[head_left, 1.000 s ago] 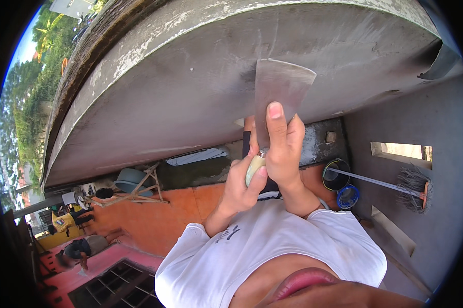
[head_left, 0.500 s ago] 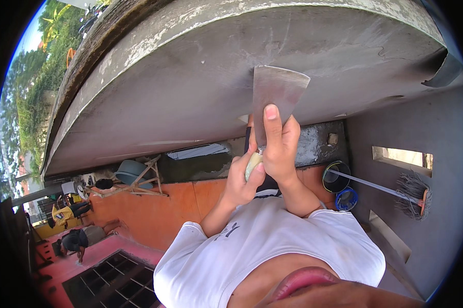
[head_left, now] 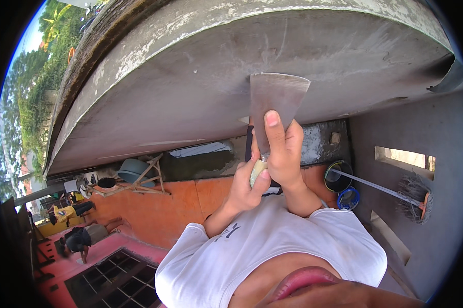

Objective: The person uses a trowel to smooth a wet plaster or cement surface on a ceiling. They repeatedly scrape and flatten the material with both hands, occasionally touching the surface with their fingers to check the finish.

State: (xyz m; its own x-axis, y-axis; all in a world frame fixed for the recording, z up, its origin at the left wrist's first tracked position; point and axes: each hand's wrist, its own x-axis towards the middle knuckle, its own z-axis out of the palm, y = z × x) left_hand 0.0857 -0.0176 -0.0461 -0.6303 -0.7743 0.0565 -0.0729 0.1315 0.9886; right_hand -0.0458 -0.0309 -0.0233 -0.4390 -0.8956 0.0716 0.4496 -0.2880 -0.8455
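A putty knife with a wide, flared metal blade and a pale handle is raised in front of me, its broad edge at the grey overhead slab. Whether that edge touches the slab I cannot tell. My left hand is closed around the pale handle. Higher up, my right hand grips the neck and lower blade, thumb pressed flat along the metal. Faint pale scrape marks show on the slab near the blade. The right fingers behind the blade are partly hidden.
A grey wall with slot openings stands at right, with a mop, a black bucket and a blue-rimmed pail. At left are a wooden sawhorse, a grey-blue tub and two people farther off.
The view has shifted slightly, so the slab and surroundings sit a little lower. Both hands keep their grip, and the putty knife has barely moved against the slab.
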